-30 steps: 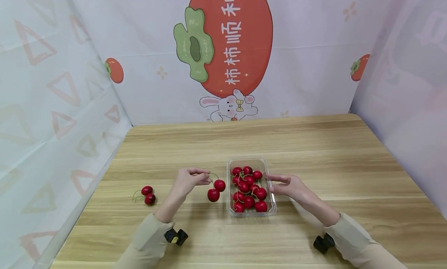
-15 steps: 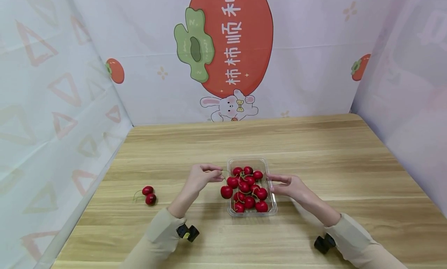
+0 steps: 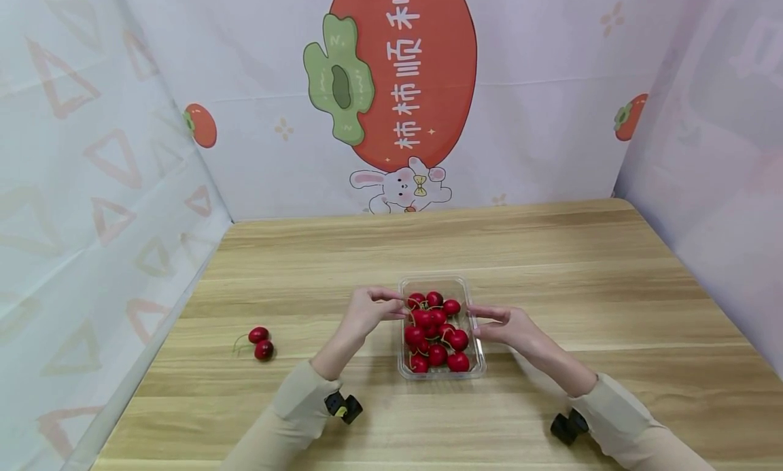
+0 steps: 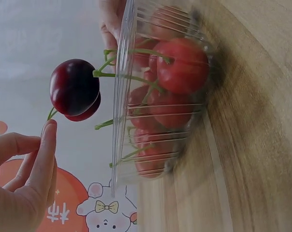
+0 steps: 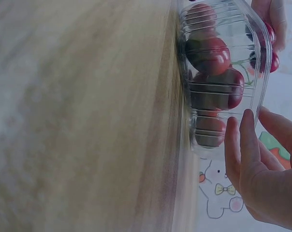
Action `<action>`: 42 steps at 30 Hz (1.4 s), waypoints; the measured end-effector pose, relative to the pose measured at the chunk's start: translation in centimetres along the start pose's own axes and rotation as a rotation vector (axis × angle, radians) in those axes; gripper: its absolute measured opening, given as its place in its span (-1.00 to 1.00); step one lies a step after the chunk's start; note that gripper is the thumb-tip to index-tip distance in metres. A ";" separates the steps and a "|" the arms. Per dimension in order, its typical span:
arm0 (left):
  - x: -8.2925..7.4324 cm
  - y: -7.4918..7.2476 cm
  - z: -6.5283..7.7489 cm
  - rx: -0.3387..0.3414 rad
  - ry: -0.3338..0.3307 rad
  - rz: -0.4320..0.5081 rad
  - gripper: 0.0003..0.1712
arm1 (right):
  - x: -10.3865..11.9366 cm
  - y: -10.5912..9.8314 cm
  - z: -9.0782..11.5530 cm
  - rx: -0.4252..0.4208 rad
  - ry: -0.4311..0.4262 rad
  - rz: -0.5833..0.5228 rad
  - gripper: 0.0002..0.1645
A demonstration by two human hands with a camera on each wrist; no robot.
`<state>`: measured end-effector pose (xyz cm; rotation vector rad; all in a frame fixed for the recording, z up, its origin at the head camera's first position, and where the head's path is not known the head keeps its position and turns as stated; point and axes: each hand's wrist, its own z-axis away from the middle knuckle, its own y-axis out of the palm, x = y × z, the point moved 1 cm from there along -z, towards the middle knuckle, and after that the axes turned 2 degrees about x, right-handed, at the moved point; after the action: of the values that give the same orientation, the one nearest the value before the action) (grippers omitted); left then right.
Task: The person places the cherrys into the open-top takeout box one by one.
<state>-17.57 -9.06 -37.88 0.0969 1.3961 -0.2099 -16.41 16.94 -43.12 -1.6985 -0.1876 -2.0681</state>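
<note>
My left hand (image 3: 366,315) pinches the green stems of a pair of red cherries (image 3: 414,336) with its fingertips. The pair hangs over the left part of a clear plastic container (image 3: 434,375); in the left wrist view the dark cherries (image 4: 73,87) are above its rim, apart from those inside. Several red cherries (image 3: 437,354) with stems lie in the container. From the right, my right hand (image 3: 512,329) touches the container's side wall, its fingers (image 5: 250,133) extended along the plastic near the rim.
Two more cherries (image 3: 264,350) joined by their stems lie on the wooden table (image 3: 550,253) to the left. A printed cloth backdrop (image 3: 538,138) stands behind the table, with pale cloth at both sides. Each sleeve carries a small black device (image 3: 344,407).
My left hand has carried the cherry pair rightward, from beside the container to over its left part. My right hand stays at the container's side; the two table cherries lie as before.
</note>
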 end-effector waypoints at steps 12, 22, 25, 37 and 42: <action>0.6 1.0 0.0 0.053 -0.019 0.004 -0.80 | 0.0 0.0 0.0 0.010 -0.003 -0.003 -0.35; 0.6 1.2 0.3 0.109 -0.032 -0.050 -0.82 | 0.0 0.0 0.0 0.015 -0.013 -0.007 -0.35; -0.3 1.3 1.0 0.118 -0.033 -0.075 -0.81 | 0.0 0.0 0.0 0.015 -0.016 -0.007 -0.37; -0.3 1.6 1.2 0.138 -0.053 -0.124 -0.81 | 0.0 0.0 -0.1 0.013 -0.017 -0.003 -0.36; 1.3 1.0 0.2 0.143 -0.039 -0.170 -0.82 | 0.1 0.0 0.0 0.013 -0.009 -0.002 -0.36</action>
<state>-16.98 -8.21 -39.14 0.0919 1.3499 -0.4515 -16.41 16.93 -43.04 -1.7006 -0.2053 -2.0571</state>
